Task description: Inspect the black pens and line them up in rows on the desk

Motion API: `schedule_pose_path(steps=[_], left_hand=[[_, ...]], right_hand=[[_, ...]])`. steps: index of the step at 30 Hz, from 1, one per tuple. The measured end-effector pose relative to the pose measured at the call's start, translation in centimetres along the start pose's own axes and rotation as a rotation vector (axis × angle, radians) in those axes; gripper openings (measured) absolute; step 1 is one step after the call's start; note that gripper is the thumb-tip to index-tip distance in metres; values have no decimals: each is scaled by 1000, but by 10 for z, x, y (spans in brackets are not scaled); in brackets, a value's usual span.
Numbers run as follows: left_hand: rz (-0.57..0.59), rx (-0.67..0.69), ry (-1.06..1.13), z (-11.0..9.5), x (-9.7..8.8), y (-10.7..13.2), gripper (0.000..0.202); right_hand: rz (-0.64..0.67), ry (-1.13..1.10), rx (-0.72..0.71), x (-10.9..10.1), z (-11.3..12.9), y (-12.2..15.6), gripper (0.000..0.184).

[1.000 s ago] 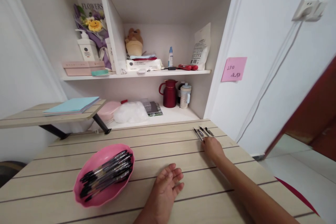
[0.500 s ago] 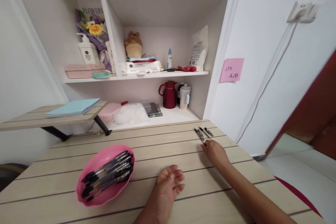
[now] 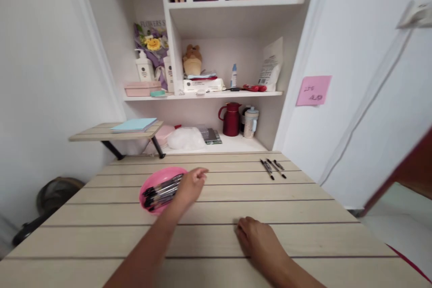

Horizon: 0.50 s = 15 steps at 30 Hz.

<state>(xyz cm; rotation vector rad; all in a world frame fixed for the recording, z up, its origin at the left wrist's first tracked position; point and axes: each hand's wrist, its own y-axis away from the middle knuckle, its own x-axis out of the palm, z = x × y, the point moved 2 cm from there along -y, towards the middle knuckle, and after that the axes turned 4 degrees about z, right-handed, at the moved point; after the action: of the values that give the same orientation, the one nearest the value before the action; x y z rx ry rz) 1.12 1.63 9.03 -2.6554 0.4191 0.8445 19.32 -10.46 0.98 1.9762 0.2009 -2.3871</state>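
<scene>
A pink bowl (image 3: pixel 146 181) with a wavy rim stands left of the middle of the table and holds a bundle of black-capped pens (image 3: pixel 164 192). My left hand (image 3: pixel 191 184) is over the bowl's right edge, its fingers partly extended to the right with no object visible in them. It covers one end of the bundle. My right hand (image 3: pixel 258 239) rests low on the table with curled fingers, and nothing shows in its grip. Farther back on the right, several loose black pens (image 3: pixel 272 168) lie side by side, away from both hands.
The slatted wooden table (image 3: pixel 216 243) meets a white shelf unit (image 3: pixel 232 94) at its back. A small raised stand (image 3: pixel 91 132) carries blue paper (image 3: pixel 134 124) at back left. A red jug (image 3: pixel 231 119) and a lidded cup (image 3: pixel 250 122) stand on the low shelf.
My left hand has moved forward and left to the bowl. My right hand has drawn back from the loose pens toward me. The camera view has shifted.
</scene>
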Motion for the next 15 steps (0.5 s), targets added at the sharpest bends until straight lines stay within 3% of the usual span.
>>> schedule_pose_path(steps=[2, 5, 9, 15], left_hand=[[-5, -119, -462, 12, -41, -2, 37], [0, -267, -632, 36, -80, 1, 31], [60, -368, -716, 60, -83, 8, 19], [44, -395, -704, 68, -77, 10, 22]], right_hand=[[-32, -31, -31, 7, 4, 7, 28], [-89, -85, -57, 15, 4, 9, 30], [-125, -115, -60, 21, 2, 8, 30], [-137, -105, -53, 20, 3, 8, 31]])
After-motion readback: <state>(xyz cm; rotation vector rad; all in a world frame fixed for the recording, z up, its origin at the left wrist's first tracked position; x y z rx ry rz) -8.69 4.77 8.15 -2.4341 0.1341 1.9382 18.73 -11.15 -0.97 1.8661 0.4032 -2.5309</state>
